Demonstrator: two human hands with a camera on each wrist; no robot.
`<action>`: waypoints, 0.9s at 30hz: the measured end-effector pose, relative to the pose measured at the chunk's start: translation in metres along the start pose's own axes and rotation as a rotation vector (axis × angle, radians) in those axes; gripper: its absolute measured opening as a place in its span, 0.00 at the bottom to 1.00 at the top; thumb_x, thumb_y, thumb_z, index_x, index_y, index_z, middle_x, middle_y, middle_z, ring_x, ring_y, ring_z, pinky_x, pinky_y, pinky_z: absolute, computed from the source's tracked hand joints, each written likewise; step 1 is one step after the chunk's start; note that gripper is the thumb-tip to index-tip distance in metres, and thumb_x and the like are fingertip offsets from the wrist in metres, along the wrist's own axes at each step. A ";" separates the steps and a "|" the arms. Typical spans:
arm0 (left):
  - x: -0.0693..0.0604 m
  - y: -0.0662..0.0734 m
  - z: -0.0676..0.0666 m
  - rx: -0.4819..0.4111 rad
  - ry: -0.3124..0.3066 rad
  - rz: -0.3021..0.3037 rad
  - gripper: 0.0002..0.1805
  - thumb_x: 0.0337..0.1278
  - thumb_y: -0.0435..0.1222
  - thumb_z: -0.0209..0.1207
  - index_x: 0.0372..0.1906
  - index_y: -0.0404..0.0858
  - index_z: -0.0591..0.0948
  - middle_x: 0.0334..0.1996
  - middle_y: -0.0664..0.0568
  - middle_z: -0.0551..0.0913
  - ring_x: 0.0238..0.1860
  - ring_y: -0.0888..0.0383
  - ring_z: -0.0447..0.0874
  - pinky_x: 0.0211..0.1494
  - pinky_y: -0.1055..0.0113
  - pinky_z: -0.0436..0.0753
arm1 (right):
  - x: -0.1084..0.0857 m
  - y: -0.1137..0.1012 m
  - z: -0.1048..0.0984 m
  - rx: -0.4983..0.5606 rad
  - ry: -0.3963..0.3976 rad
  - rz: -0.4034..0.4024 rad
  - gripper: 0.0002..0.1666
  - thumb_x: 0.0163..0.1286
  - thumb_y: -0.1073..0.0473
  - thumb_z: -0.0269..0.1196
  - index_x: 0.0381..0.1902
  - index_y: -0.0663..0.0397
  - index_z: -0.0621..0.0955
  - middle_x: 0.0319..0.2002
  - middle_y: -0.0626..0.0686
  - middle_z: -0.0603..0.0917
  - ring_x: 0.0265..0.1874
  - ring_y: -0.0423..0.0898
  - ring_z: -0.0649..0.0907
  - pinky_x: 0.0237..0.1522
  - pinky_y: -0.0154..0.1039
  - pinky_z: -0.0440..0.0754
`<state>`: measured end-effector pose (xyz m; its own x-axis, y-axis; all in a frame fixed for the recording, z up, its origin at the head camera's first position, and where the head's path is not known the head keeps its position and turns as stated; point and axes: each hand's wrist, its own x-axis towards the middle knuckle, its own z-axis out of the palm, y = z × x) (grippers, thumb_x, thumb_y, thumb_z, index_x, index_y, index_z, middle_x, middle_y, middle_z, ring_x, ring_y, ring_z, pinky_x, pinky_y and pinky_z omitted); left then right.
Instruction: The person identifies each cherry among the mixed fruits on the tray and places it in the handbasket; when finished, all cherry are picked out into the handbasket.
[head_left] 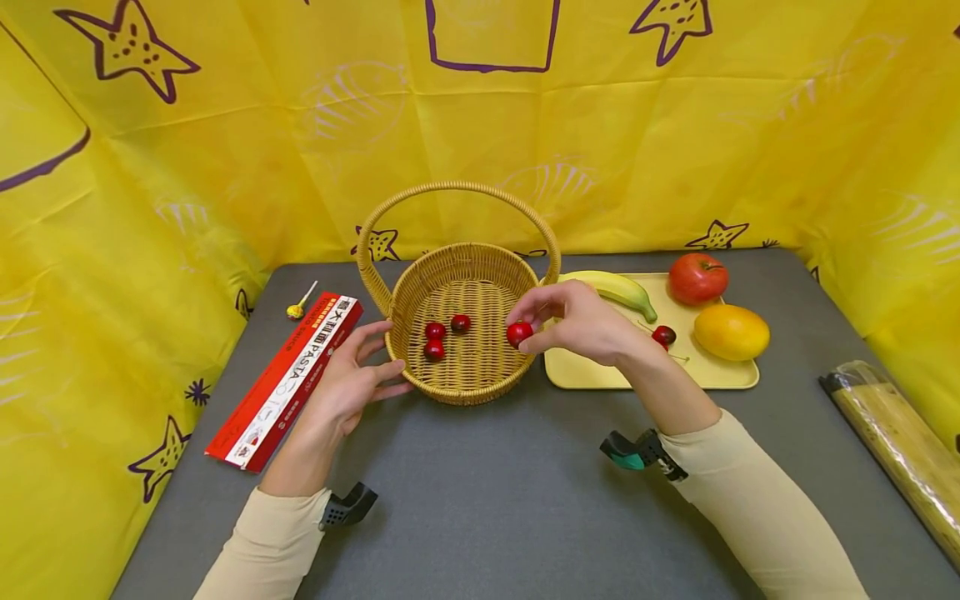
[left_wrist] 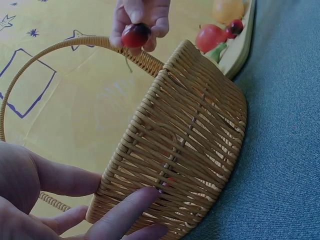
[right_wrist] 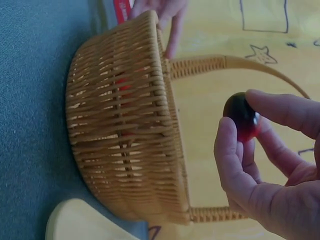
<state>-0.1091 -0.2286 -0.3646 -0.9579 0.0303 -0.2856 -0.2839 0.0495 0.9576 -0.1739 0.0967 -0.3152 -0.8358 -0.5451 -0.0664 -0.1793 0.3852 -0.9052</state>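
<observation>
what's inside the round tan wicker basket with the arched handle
Three round, glossy dark-red cherries lie inside the basket, on its woven floor. The right hand holds a fourth cherry above the right side, covering some of the rim; floor directly beneath the cherries is hidden.

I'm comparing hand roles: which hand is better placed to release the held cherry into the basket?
Probably the right hand: it pinches the cherry by the right side of the basket, while the left hand touches the opposite side and holds no cherry.
</observation>
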 end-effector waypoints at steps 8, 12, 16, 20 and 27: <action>-0.001 0.000 -0.001 -0.010 -0.001 -0.006 0.37 0.73 0.23 0.54 0.81 0.38 0.57 0.80 0.37 0.59 0.53 0.48 0.88 0.51 0.55 0.93 | 0.019 0.000 0.009 0.052 -0.044 0.013 0.17 0.55 0.68 0.78 0.44 0.54 0.88 0.39 0.54 0.88 0.40 0.52 0.83 0.41 0.37 0.85; -0.001 0.000 0.000 -0.007 -0.001 -0.008 0.37 0.73 0.23 0.54 0.81 0.39 0.57 0.80 0.37 0.59 0.55 0.47 0.87 0.51 0.55 0.93 | 0.027 -0.002 0.011 0.094 -0.070 0.009 0.17 0.56 0.70 0.77 0.44 0.58 0.87 0.39 0.55 0.87 0.40 0.52 0.82 0.41 0.36 0.85; 0.000 0.000 -0.001 -0.006 -0.005 -0.005 0.37 0.73 0.24 0.55 0.81 0.39 0.57 0.80 0.37 0.59 0.55 0.47 0.87 0.51 0.55 0.93 | 0.033 -0.004 0.014 0.103 -0.091 0.013 0.17 0.56 0.71 0.76 0.44 0.59 0.87 0.39 0.56 0.86 0.40 0.52 0.81 0.42 0.36 0.85; -0.001 0.000 -0.001 -0.003 -0.003 -0.007 0.37 0.73 0.24 0.55 0.81 0.39 0.57 0.80 0.37 0.59 0.55 0.47 0.87 0.52 0.53 0.92 | 0.040 -0.005 0.017 0.108 -0.113 0.028 0.17 0.56 0.71 0.75 0.45 0.59 0.86 0.40 0.56 0.85 0.42 0.53 0.81 0.42 0.37 0.84; 0.000 -0.002 0.001 -0.005 0.002 -0.004 0.37 0.72 0.23 0.55 0.81 0.39 0.58 0.79 0.37 0.60 0.55 0.46 0.87 0.54 0.50 0.91 | 0.050 -0.007 0.022 0.095 -0.127 0.066 0.16 0.56 0.71 0.73 0.44 0.58 0.86 0.41 0.57 0.80 0.43 0.51 0.78 0.40 0.39 0.85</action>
<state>-0.1091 -0.2279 -0.3663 -0.9569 0.0282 -0.2891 -0.2877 0.0447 0.9567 -0.2032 0.0503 -0.3218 -0.7707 -0.6130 -0.1739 -0.0713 0.3541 -0.9325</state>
